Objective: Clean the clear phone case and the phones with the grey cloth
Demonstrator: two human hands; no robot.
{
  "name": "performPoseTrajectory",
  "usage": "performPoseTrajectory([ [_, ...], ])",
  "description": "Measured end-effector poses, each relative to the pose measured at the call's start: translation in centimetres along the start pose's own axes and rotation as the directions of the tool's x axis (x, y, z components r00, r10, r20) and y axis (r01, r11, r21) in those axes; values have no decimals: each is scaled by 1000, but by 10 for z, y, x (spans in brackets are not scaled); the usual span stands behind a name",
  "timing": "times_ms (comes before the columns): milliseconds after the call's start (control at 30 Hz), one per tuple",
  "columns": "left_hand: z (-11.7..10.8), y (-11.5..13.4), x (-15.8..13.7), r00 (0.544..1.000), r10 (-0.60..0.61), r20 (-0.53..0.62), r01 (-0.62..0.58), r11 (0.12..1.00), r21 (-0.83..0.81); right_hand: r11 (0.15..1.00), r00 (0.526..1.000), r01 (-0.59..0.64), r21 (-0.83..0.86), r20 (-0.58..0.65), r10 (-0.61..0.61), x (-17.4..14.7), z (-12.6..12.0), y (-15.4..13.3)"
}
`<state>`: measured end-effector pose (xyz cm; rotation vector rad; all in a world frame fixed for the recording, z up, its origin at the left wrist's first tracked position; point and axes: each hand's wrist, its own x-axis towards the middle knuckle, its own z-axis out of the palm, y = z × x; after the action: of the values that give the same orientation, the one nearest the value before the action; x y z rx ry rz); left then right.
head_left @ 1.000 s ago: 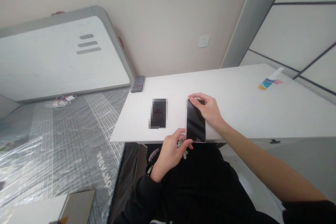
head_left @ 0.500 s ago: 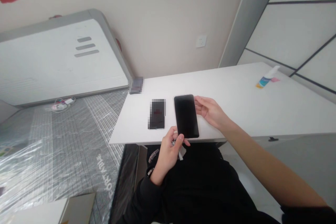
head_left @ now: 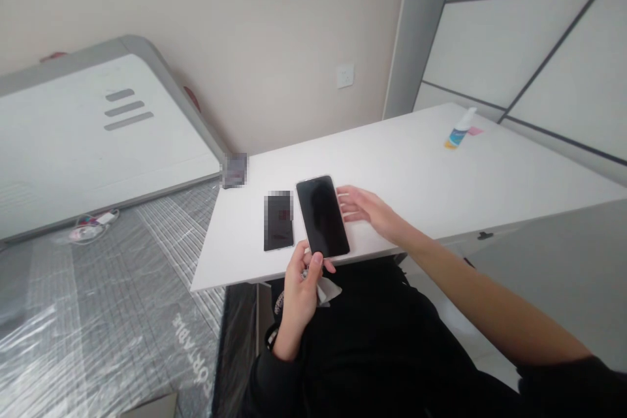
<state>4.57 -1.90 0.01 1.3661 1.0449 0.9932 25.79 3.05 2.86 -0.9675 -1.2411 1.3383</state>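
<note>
My left hand (head_left: 304, 284) grips a smartphone (head_left: 323, 217) at its lower edge, thumb on the front and fingers behind. The phone has a dark screen and a pale rim, and it is held tilted over the table's near edge. Something white and crumpled, like a tissue or cloth (head_left: 328, 290), hangs below the same hand. My right hand (head_left: 365, 208) is at the phone's right side with its fingers stretched out; whether the fingertips touch the rim I cannot tell. Left of the phone, a dark flat rectangular device (head_left: 279, 225), partly pixelated, lies on the table.
On the white table (head_left: 392, 163), a pixelated dark object (head_left: 235, 170) sits at the far left corner. A white, blue and yellow bottle (head_left: 460, 129) lies at the back right beside a pink piece (head_left: 475, 132). A plastic-wrapped mattress (head_left: 122, 300) adjoins on the left.
My view has turned, so the table and wall appear shifted left. The phone leans a little more to the left at its top. The right hand's fingers are straighter and more spread.
</note>
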Motion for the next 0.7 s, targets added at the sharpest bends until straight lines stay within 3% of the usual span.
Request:
performPoseTrajectory([
  [100,2,-2,1,999,24,-47,-23,1000,3,995,979,-62,-75,189,76,-20,6,10],
  [167,2,-3,2,998,47,-44,-45,998,52,994,973,-61,-94,217,81,-31,12,13],
  [367,0,1,7,996,81,-24,-76,980,184,977,984,-104,-184,121,128,-39,17,10],
  [500,-2,9,13,999,44,12,-46,945,325,986,987,-117,-123,97,129,-27,12,18],
  [600,-8,14,13,999,-23,49,-3,877,481,984,984,-153,-92,78,161,-17,8,31],
  [700,-25,18,8,1000,-8,-17,17,785,620,982,984,-163,-92,61,169,-9,8,41],
])
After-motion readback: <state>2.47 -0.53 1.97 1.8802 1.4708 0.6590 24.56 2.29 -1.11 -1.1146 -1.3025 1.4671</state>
